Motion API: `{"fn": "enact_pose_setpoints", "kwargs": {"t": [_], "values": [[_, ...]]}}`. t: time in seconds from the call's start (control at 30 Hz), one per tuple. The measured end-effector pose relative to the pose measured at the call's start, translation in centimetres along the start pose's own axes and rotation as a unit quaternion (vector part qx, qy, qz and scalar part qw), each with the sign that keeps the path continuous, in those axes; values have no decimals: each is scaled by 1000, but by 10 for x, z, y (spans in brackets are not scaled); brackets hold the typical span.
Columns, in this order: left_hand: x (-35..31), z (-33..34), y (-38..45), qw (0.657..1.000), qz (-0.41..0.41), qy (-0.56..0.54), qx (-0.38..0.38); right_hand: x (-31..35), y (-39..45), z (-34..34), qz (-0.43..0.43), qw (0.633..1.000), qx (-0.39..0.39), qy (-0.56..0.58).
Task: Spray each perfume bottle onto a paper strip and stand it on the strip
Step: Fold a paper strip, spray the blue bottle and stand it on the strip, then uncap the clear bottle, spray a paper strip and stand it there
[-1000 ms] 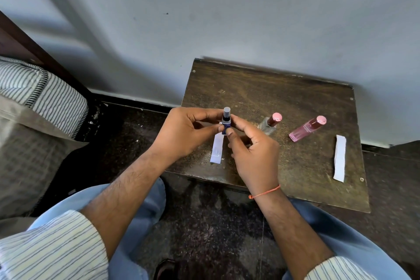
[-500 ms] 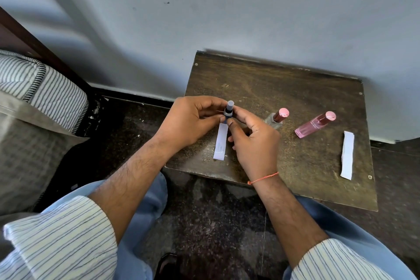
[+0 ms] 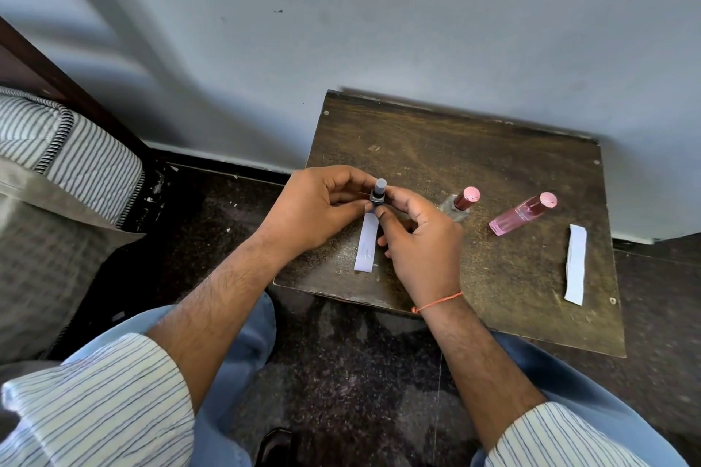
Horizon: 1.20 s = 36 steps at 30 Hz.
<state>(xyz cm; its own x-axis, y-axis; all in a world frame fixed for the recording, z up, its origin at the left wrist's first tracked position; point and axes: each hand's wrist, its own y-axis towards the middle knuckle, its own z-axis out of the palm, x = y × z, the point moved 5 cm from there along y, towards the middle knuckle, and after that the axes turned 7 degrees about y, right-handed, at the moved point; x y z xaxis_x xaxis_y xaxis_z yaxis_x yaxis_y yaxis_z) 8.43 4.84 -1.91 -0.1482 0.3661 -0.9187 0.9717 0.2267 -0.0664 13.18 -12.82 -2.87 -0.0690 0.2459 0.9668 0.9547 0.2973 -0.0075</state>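
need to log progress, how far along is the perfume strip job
Done: nothing clearly; no bottle stands on a strip by itself yet. In hand: the left hand and right hand pinch the dark bottle upright at the top of the near strip. Left: the clear bottle and the pink bottle stand on bare table; one spare strip lies unused.

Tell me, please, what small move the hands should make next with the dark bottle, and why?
Probably lower the dark bottle onto the top end of the paper strip and let go. Both the left hand and right hand pinch it upright just above that end, while the two pink-capped bottles wait beside.
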Motion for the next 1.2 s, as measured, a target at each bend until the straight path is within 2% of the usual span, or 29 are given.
{"fn": "enact_pose_setpoints", "kwargs": {"t": [0.37,0.47,0.63,0.8,0.97,1.07,1.2], "values": [[1,2,-4,1000,-6,-15,5,-7,1,-1,27,1000,15,-2],[0,1,-5,1000,-10,-20,2,-4,0,-5,14,1000,11,-16],[-10,-6,-8,999,10,37,-13,7,-4,-13,-24,998,6,-60],[-49,-19,-22,991,81,74,-80,34,-18,-26,-142,982,-21,-121],[-99,-15,-54,962,136,97,-216,47,-31,-44,-174,978,-34,-108],[-102,13,-80,968,91,60,-226,48,-42,-65,-168,980,-48,-96],[-82,64,-95,990,-37,39,-128,43,-48,-96,-163,975,-79,-131]]}}
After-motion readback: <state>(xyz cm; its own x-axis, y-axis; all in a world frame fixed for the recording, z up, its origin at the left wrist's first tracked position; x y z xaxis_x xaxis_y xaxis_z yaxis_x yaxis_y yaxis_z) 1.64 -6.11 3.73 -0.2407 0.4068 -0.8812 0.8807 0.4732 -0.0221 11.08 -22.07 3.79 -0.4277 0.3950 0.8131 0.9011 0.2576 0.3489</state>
